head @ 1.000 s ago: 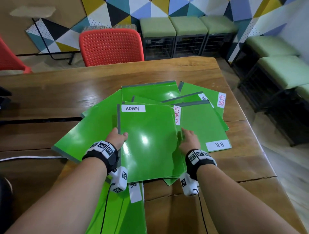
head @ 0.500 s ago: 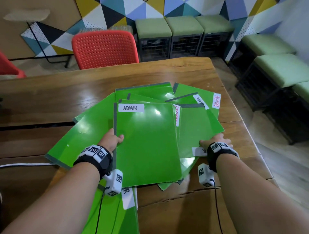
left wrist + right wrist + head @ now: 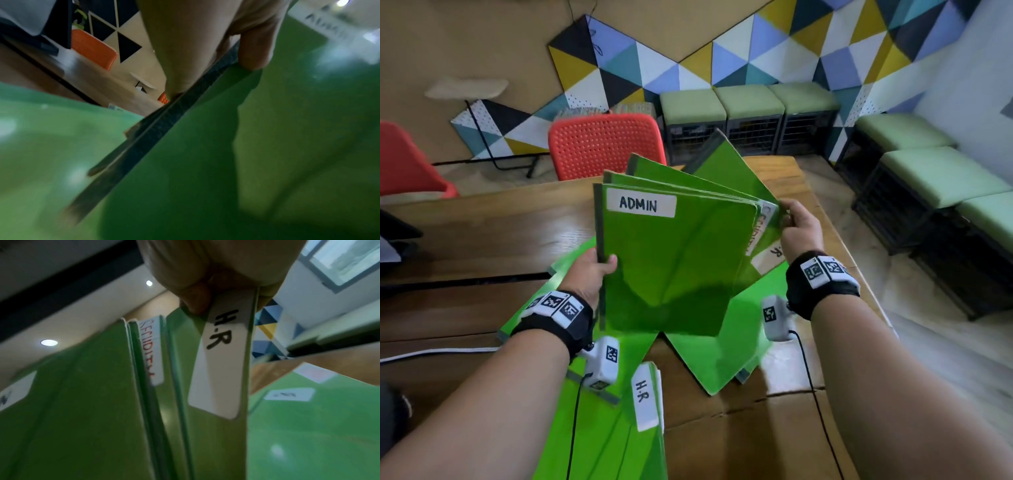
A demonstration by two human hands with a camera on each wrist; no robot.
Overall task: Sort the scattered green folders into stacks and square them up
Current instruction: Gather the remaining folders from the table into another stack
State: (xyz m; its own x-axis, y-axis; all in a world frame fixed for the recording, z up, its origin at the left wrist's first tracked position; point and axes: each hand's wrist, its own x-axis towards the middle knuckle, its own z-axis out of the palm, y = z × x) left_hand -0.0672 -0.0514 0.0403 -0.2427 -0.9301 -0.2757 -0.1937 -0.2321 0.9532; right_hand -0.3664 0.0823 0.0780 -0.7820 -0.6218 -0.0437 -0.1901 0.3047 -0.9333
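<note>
A fanned bundle of green folders (image 3: 674, 267), its front one labelled ADMIN, stands tilted up above the middle of the wooden table (image 3: 482, 233), the left hand (image 3: 589, 274) gripping its dark spine edge with thumb on the front cover and the right hand (image 3: 799, 228) pinching the open edges by an H.R label (image 3: 222, 353). More green folders (image 3: 722, 349) lie spread flat on the tabletop below, reaching toward its near edge. Beyond the far edge stands a red chair (image 3: 606, 144), then green-cushioned stools (image 3: 750, 102) against a wall of coloured triangles (image 3: 688, 61), with further stools along the right-hand wall.
</note>
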